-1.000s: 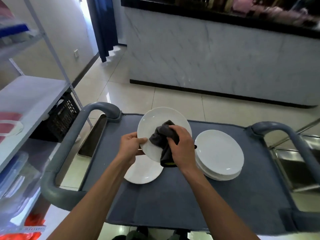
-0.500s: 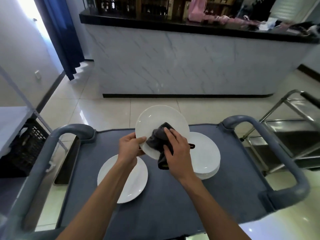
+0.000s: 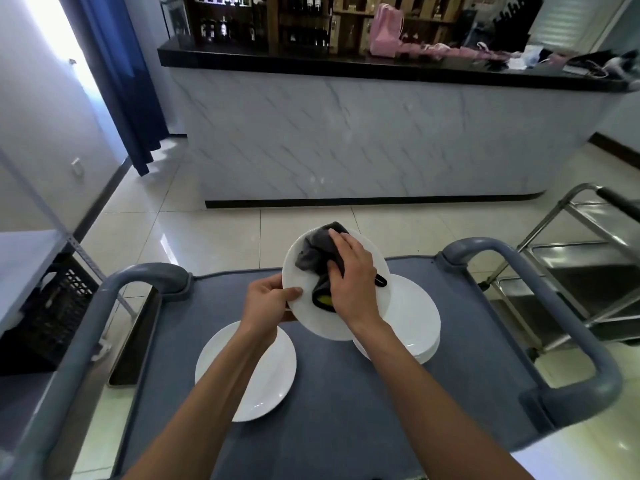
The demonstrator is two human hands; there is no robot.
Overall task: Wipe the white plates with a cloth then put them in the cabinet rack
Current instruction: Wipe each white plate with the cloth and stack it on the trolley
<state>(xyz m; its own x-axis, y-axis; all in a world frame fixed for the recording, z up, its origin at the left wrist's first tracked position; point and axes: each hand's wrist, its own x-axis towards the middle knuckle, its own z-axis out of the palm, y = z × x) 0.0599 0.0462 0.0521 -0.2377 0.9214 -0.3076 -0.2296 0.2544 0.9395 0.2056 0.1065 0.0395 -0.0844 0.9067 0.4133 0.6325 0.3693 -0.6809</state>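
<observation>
Two hands at work over a grey cart. Left hand pinches the near-left rim of a white plate, thumb lying on the face, remaining fingers curled behind the rim and mostly hidden. Plate held up off the cart, tilted toward the person.

Right hand lies on a dark grey cloth, fingers fairly straight and close together, pressing it flat against the plate's face. Cloth is bunched; part of it pokes out past the fingertips toward the plate's far rim. A fold with a yellow-green patch shows below the palm, and a small dark loop sticks out on the thumb-opposite side of the hand.

Under the right wrist, on the cart's top: a stack of white plates, partly covered by the held plate. Count of plates in it cannot be told. Below the left forearm: a single white plate lying flat on the cart, well apart from the stack.

Cart has rounded grey handles at both ends. Beyond the fingertips: tiled floor, then a marble-fronted counter with a black top, pink bags on it. Off to the right hand's side, a steel trolley; to the left hand's side, a white shelf unit with a black crate beneath.
</observation>
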